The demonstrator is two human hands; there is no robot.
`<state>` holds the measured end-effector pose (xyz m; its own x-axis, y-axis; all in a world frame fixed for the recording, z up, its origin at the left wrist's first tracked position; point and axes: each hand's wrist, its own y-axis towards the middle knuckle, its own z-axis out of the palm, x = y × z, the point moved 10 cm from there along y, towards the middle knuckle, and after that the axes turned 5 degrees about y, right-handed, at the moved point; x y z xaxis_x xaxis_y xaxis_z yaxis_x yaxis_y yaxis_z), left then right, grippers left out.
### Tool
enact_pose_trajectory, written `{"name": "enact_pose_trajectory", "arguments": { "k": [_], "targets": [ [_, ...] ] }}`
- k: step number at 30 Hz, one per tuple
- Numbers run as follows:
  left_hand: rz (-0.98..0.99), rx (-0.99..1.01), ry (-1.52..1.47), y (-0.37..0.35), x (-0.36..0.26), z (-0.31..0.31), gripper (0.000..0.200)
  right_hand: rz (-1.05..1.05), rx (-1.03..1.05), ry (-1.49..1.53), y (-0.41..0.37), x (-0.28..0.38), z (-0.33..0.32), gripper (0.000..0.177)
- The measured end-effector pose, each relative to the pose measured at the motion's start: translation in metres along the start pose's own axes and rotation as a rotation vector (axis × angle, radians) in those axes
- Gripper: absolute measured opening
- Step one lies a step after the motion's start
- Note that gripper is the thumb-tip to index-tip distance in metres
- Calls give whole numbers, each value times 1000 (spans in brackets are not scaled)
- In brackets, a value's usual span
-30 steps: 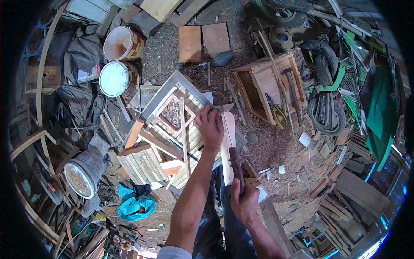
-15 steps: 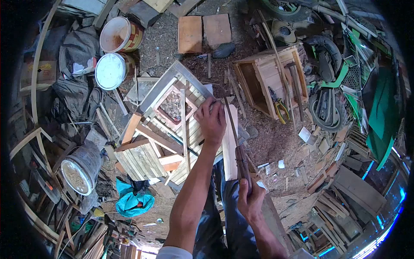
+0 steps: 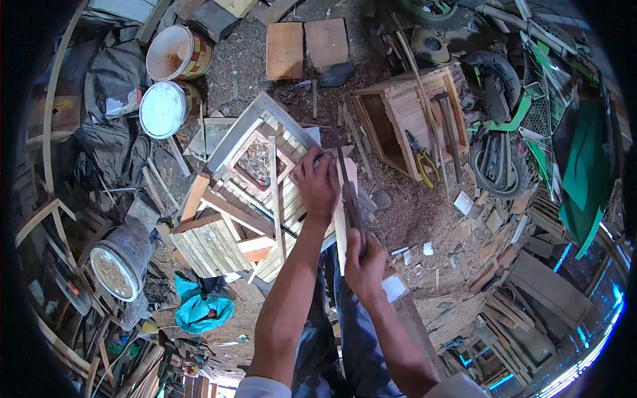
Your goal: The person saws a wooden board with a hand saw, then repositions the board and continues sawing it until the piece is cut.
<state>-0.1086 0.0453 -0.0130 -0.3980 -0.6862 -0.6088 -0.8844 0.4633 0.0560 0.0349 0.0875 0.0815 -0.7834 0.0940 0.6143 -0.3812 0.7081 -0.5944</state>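
Note:
My right hand (image 3: 366,265) is closed around the brown handle of a handsaw (image 3: 350,204), seen almost edge-on with its narrow blade pointing away from me. The saw lies along a pale wooden board (image 3: 340,232), overlapping it in this view. At the board's far end, my left hand (image 3: 316,182) presses down with bent fingers, right beside the blade's tip. Under and left of that hand is a slatted wooden piece (image 3: 229,229) with a grey frame and a square opening. A loose narrow strip (image 3: 273,199) lies across it.
A wooden box (image 3: 405,126) with yellow-handled pliers (image 3: 424,162) stands at the right. Buckets (image 3: 174,53) line the left side, near a teal bag (image 3: 202,312). Motorcycle parts (image 3: 497,99) and wood scraps (image 3: 531,325) crowd the right. Two flat boards (image 3: 284,52) lie ahead.
My right hand has pushed the saw forward along the board, away from my body, and now sits closer to my left hand. The left hand keeps its place on the board.

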Motion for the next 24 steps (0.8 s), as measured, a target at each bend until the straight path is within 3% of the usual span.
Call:
{"name": "enact_pose_trajectory", "arguments": {
  "k": [6,10,18,20,22,24],
  "targets": [
    [-22,-28,7,2,3,-3,17,20,2,103,-81,-21,-31,32],
    [-1,-52,29,-1,0,-3,17,54,38,17,-10,-13,2,29],
    [37,-44,14,0,-1,-2,19,157,93,47,-84,-33,-22,25],
    [23,-32,-7,0,-1,-3,19,20,67,15,-32,-18,-4,26],
    [3,-36,-5,0,3,-1,18,39,66,10,3,-3,9,25],
    [21,-30,-3,1,1,0,19,22,59,50,-33,-16,-2,25]
  ]
}}
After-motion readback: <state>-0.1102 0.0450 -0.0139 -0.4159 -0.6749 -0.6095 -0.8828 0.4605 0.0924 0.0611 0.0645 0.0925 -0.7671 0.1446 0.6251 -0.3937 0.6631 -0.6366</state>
